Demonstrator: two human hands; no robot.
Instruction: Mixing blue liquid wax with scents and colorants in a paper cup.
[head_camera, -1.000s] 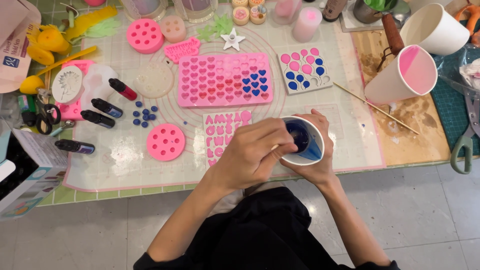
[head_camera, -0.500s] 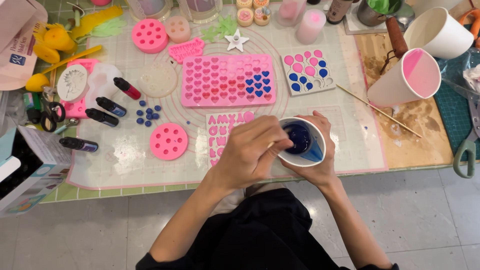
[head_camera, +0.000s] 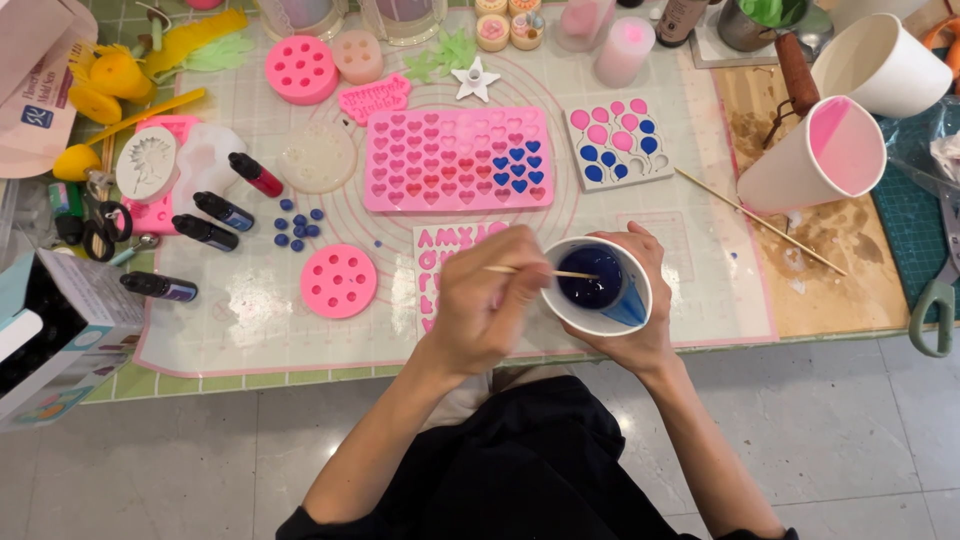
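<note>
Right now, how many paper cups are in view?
3: a blue-filled cup held in the right hand, a pink-lined cup at right, a white cup behind it. Others may be out of frame.

Both forearms bare, no sleeves visible up to the elbows. Left hand (head_camera: 485, 305) and right hand (head_camera: 640, 335) without gloves, rings or watch. Black garment over lap.

— How's my feed looking?
— Bright and even from overhead, soft shadows only. I see mild glare on the worktop (head_camera: 250, 320) mat.
— Any blur?
— My left hand (head_camera: 485, 305) smears slightly with motion; the edges bow a little.
</note>
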